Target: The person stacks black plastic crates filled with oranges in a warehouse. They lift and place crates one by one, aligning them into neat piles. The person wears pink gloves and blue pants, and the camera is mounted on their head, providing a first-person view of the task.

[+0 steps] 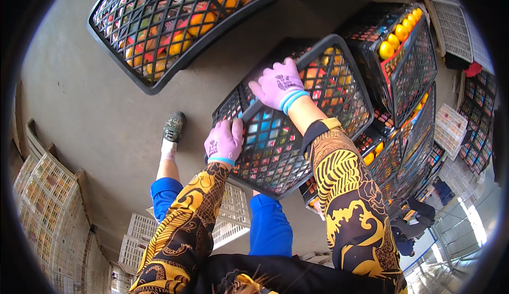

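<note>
Both of my hands wear thin lilac work gloves with blue cuffs. My left hand (224,141) is closed over the near-left part of the rim of a black plastic mesh crate (274,155). Farther along that same rim, my right hand (279,84) has its fingers curled over the edge. The crate appears tilted in front of my legs. Orange fruit and colourful printed packaging show through its mesh; what lies deeper inside is hidden.
Another black mesh crate of orange fruit (171,27) lies ahead on the concrete floor (107,103). Stacked black crates (413,67) with fruit line my right. White plastic crates (51,198) stand at the left, more (230,210) behind my legs. A person (415,220) is far right.
</note>
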A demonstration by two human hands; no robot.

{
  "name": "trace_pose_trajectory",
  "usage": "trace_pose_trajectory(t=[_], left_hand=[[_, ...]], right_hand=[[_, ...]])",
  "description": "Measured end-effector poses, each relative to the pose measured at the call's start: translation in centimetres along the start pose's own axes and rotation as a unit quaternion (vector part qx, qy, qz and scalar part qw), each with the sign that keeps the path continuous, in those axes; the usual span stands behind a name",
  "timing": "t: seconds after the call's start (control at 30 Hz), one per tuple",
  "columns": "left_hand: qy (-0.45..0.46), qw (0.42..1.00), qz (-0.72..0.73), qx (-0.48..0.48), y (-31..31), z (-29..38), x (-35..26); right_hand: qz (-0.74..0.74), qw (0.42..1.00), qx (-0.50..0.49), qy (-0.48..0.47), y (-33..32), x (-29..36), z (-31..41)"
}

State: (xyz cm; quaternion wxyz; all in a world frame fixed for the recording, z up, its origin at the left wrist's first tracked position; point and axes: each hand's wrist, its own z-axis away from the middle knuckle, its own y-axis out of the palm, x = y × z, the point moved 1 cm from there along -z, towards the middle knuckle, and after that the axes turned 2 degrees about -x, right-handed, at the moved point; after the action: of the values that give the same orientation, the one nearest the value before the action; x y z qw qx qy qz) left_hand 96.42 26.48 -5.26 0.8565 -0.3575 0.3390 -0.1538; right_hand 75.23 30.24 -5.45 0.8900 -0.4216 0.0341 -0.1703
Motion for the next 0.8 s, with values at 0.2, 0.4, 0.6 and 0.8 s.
trace_pose_trajectory(t=[0.2, 0.4, 0.6, 0.8], left_hand=[[0.008, 0.999, -0.008, 0.038, 0.5, -0.5, 0.6], [0.032, 0.999, -0.016, 0.009, 0.7, -0.6, 1.0], [0.044, 0.999, -0.029, -0.004, 1.4, -0.2, 1.3], [-0.006, 1.000, -0.011, 0.002, 1.1, -0.3, 1.0]], right_hand=[[-0.038, 0.999, -0.031, -0.008, 0.2, -0.4, -0.8], [-0.016, 1.000, -0.008, 0.005, -0.6, -0.3, -1.1], [-0.052, 0.998, 0.021, 0.011, -0.7, -0.2, -1.3], [-0.011, 0.999, -0.052, 0.009, -3.5, -3.6, -0.7]])
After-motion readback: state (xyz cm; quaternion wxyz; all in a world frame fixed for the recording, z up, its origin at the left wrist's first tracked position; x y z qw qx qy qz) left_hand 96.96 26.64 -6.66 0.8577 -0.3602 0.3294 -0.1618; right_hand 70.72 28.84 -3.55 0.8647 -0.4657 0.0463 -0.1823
